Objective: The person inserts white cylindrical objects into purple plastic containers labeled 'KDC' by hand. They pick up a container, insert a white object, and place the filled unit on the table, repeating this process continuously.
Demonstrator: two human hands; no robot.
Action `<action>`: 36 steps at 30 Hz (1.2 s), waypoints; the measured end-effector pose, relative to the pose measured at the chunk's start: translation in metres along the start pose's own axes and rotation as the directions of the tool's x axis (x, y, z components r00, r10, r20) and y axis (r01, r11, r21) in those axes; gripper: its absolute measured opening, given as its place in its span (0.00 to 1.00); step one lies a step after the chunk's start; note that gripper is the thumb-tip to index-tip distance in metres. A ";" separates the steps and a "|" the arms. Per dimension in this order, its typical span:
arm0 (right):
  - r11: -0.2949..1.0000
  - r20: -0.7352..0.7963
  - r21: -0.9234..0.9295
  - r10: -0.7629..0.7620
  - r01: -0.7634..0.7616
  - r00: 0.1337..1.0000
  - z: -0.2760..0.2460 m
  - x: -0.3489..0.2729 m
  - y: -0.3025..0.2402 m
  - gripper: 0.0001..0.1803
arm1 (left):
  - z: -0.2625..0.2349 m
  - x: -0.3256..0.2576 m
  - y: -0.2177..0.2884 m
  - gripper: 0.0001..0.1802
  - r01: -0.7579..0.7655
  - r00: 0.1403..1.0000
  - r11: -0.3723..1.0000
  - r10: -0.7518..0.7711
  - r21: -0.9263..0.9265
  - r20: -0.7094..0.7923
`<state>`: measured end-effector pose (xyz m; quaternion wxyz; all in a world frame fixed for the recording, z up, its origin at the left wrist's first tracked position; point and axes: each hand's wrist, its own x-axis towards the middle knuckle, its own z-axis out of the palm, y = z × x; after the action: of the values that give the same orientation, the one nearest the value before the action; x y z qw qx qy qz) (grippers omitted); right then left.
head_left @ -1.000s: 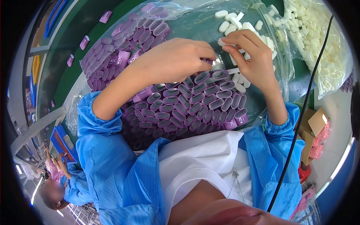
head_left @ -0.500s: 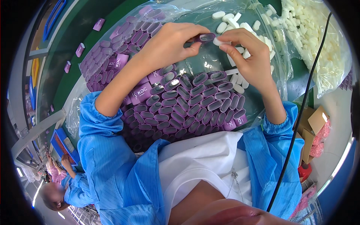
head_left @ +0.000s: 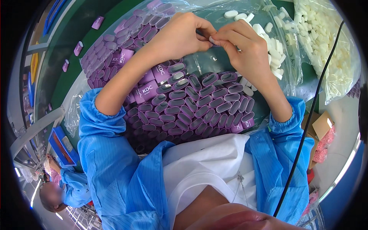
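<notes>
Pinching small pale piece (head_left: 213, 40): right fingers (head_left: 227, 35). Left fingers (head_left: 206, 27) curled, grip hidden, cannot tell.

A green work surface (head_left: 87, 36) spans the upper frame; a few loose purple shells (head_left: 78, 48) lie at upper left, clear plastic sheeting (head_left: 75, 111) across the middle, a bag of off-white pieces (head_left: 326, 46) at upper right.

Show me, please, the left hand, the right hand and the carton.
Left hand (head_left: 182, 34): head view, on the back of the hand.
Right hand (head_left: 249, 50): head view, on the back of the hand.
Carton (head_left: 322, 125): head view, on its light brown flap.
</notes>
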<state>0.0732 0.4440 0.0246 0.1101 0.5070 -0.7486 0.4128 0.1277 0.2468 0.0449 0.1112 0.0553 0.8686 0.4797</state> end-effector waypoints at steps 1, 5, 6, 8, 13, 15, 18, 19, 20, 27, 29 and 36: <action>0.999 0.028 0.040 0.006 -0.007 1.000 -0.001 0.001 0.002 0.08 | 0.000 -0.001 0.000 0.13 0.010 1.000 1.000 -0.010 0.000 -0.005; 0.987 0.099 0.127 0.081 -0.093 0.992 -0.017 -0.003 0.010 0.09 | 0.000 -0.003 0.002 0.15 0.034 0.999 0.999 -0.034 0.004 -0.022; 0.983 0.106 0.131 0.114 -0.127 0.988 -0.019 -0.004 0.011 0.10 | -0.001 -0.002 0.002 0.15 0.030 0.999 0.999 -0.030 0.012 -0.016; 0.995 0.085 0.076 0.063 -0.070 0.994 -0.017 -0.008 0.013 0.09 | 0.000 -0.002 0.004 0.15 0.032 0.999 0.999 -0.032 0.028 -0.008; 0.989 0.096 0.036 -0.149 0.146 0.984 -0.013 -0.004 0.016 0.12 | -0.001 -0.003 0.008 0.15 0.052 0.999 0.998 -0.051 0.039 -0.009; 0.977 0.138 0.054 -0.210 0.205 0.968 -0.017 -0.006 0.019 0.15 | 0.000 -0.004 0.007 0.14 0.042 0.999 0.999 -0.042 0.020 -0.002; 0.956 0.139 -0.011 -0.288 0.292 0.948 -0.020 -0.008 0.020 0.18 | 0.001 -0.004 0.009 0.14 0.047 0.999 0.999 -0.047 0.006 -0.002; 0.958 0.140 -0.001 -0.283 0.286 0.949 -0.019 -0.008 0.020 0.18 | 0.001 -0.004 0.009 0.14 0.051 0.999 0.999 -0.051 0.003 -0.003; 0.960 0.140 0.008 -0.279 0.281 0.950 -0.019 -0.009 0.021 0.18 | 0.002 -0.004 0.009 0.14 0.054 0.999 0.999 -0.054 0.001 -0.004; 0.981 0.139 0.046 -0.194 0.189 0.971 -0.011 -0.011 0.015 0.17 | 0.005 -0.003 0.007 0.13 0.038 0.999 0.999 -0.038 0.001 -0.003; 0.981 0.116 0.089 -0.180 0.170 0.977 -0.013 -0.012 0.017 0.17 | 0.005 -0.004 0.007 0.13 0.047 0.999 0.999 -0.047 -0.011 -0.009; 0.974 0.141 0.103 -0.214 0.200 0.967 -0.019 -0.015 0.024 0.16 | 0.001 -0.007 0.006 0.14 0.028 0.999 0.999 -0.029 0.032 0.028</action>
<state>0.0551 0.4713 0.0160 0.0730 0.6167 -0.6788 0.3919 0.1346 0.2491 0.0504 0.1296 0.0518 0.8751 0.4633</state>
